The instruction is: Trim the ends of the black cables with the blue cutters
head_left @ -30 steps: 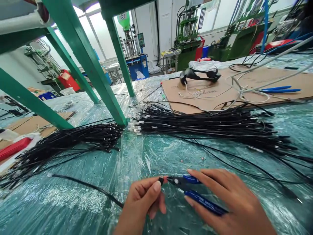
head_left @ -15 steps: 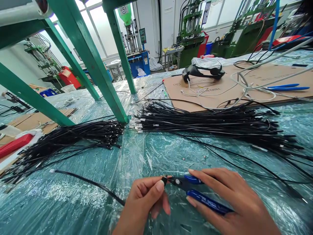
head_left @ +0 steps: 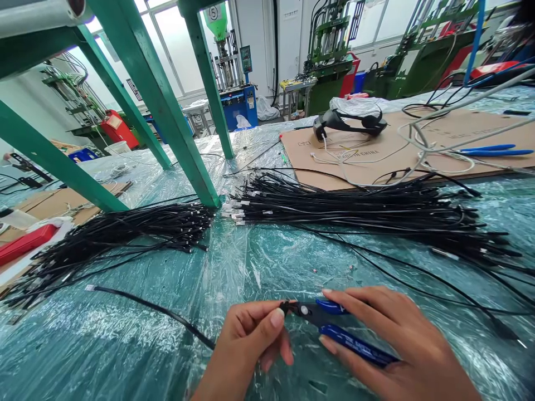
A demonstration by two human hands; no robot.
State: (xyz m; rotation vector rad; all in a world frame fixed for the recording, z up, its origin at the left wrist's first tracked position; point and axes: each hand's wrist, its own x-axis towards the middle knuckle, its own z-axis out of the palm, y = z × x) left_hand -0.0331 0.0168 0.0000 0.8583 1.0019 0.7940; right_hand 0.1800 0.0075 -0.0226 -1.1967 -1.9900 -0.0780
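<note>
My left hand (head_left: 254,340) pinches the black end of a cable (head_left: 163,312) between thumb and forefinger. The rest of that cable runs off to the left over the plastic sheet, ending in a pale connector (head_left: 90,288). My right hand (head_left: 401,340) is closed around blue-handled wire cutters (head_left: 355,343), with the handles somewhat apart. The cutters' jaws point left and touch the cable end at my left fingertips. How far the jaws are closed is too small to tell.
Behind my hands lie a large bundle of black cables (head_left: 346,206) and a second bundle (head_left: 137,225) to the left. A green metal frame (head_left: 184,139) stands on the table. Cardboard (head_left: 301,161) at the back holds a black headset (head_left: 351,125) and blue-handled tweezers (head_left: 497,150).
The cable end has turned slightly in my left fingers at the cutter jaws. Both hands stay almost in place, and the view has shifted a little.
</note>
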